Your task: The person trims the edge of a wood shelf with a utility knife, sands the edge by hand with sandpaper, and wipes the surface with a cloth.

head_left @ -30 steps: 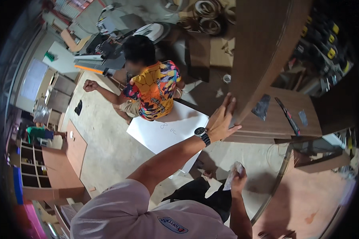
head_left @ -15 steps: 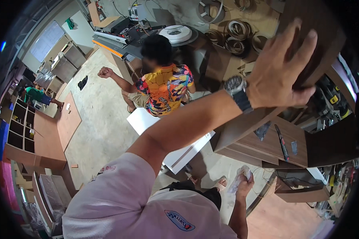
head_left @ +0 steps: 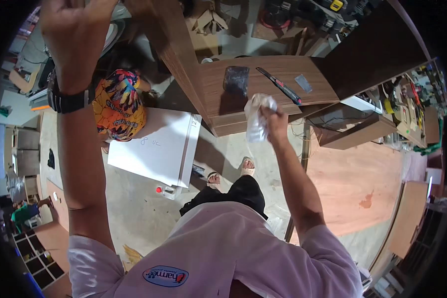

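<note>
My left hand [head_left: 77,37] is raised at the upper left, with a dark wristwatch [head_left: 69,99] on its wrist. Its fingers spread apart at their bases, while the tips are cut off by the top edge. Just right of it rises a brown wood-grain panel [head_left: 176,54], part of a cabinet; I cannot tell whether the hand touches it. My right hand [head_left: 275,121] is closed around a crumpled whitish cloth [head_left: 256,119], held in front of the cabinet's brown board [head_left: 218,74]. On that board lie a black-and-red utility knife [head_left: 280,87], a dark flat piece [head_left: 236,79] and a small grey strip [head_left: 303,83].
A person in a colourful shirt [head_left: 119,107] sits at the left beside a white board [head_left: 151,144]. A red-capped container [head_left: 169,191] stands near that board. A large plywood sheet [head_left: 352,179] lies at right; tools crowd the shelf [head_left: 412,111]. Another person [head_left: 27,212] is far left.
The view has swung to the right. My left hand has left the panel's face and is now at the upper left. My right hand has lifted the cloth toward the cabinet board.
</note>
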`<action>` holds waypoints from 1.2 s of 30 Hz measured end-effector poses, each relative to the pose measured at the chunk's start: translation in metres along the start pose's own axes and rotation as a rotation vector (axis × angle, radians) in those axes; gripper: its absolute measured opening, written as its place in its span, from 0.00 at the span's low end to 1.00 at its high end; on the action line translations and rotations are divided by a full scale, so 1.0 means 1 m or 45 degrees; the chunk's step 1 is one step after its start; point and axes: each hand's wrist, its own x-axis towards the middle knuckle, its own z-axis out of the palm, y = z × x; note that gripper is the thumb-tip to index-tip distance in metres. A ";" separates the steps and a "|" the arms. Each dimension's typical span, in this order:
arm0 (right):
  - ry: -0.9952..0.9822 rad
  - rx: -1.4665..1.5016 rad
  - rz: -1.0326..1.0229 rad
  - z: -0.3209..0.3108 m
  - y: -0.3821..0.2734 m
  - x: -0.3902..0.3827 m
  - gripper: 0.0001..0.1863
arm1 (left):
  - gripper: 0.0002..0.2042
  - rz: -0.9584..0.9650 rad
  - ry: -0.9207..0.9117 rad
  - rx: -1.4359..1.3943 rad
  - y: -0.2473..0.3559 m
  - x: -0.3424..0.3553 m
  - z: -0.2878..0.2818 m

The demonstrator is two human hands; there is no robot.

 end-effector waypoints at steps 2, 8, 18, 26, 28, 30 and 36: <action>-0.184 0.118 -0.091 0.003 -0.009 0.043 0.10 | 0.35 -0.096 -0.136 0.326 0.009 -0.009 -0.014; 0.053 -1.828 -1.000 -0.067 -0.021 0.130 0.28 | 0.53 -0.478 -0.176 0.125 0.013 -0.031 -0.027; 0.042 -1.533 -0.725 -0.084 -0.043 0.113 0.39 | 0.51 -0.370 -0.389 0.354 0.036 -0.044 -0.039; -0.328 -0.183 -0.446 0.017 -0.105 -0.044 0.20 | 0.39 -0.262 -0.148 0.093 0.017 0.012 -0.047; -0.466 -0.036 -0.176 0.058 -0.136 -0.097 0.23 | 0.35 -0.261 -0.114 -0.075 0.012 0.012 -0.048; -0.606 0.178 -0.125 0.095 -0.150 -0.136 0.29 | 0.34 -0.293 -0.093 -0.192 0.017 0.023 -0.053; -0.787 0.262 -0.145 0.175 -0.196 -0.195 0.39 | 0.27 -0.321 0.119 -0.401 0.017 0.097 -0.038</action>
